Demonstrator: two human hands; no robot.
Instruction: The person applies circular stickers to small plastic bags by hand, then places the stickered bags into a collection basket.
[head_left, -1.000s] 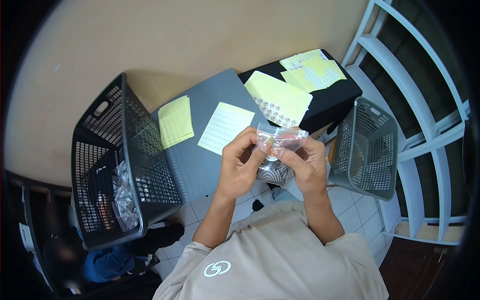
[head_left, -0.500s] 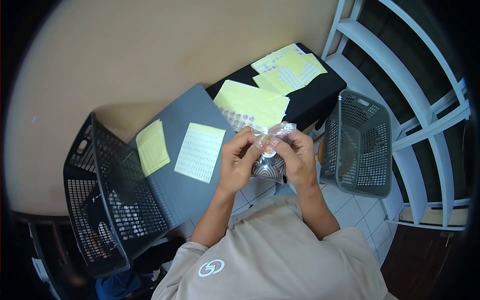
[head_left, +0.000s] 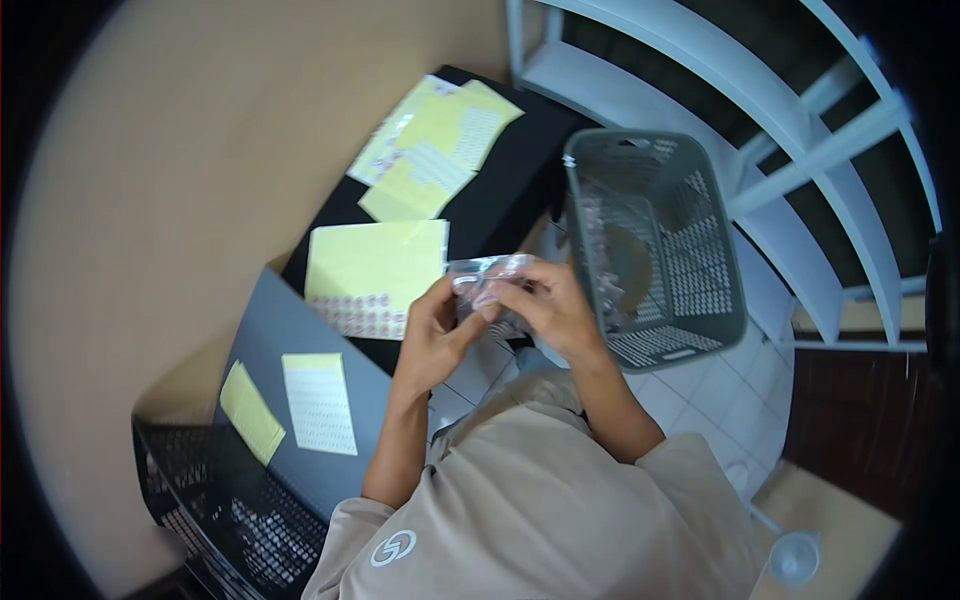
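Both hands are pinching the same little clear plastic bag (head_left: 487,283): my left hand (head_left: 432,335) grips it from the left side, my right hand (head_left: 548,305) from the right, fingers pressed together on the plastic. The bag is up in the air in front of my chest, just beside the grey basket (head_left: 700,300) on the right. Yellow sticker sheets (head_left: 375,275) lie on the black table (head_left: 500,200) behind it. Black basket (head_left: 215,500) sits lower left.
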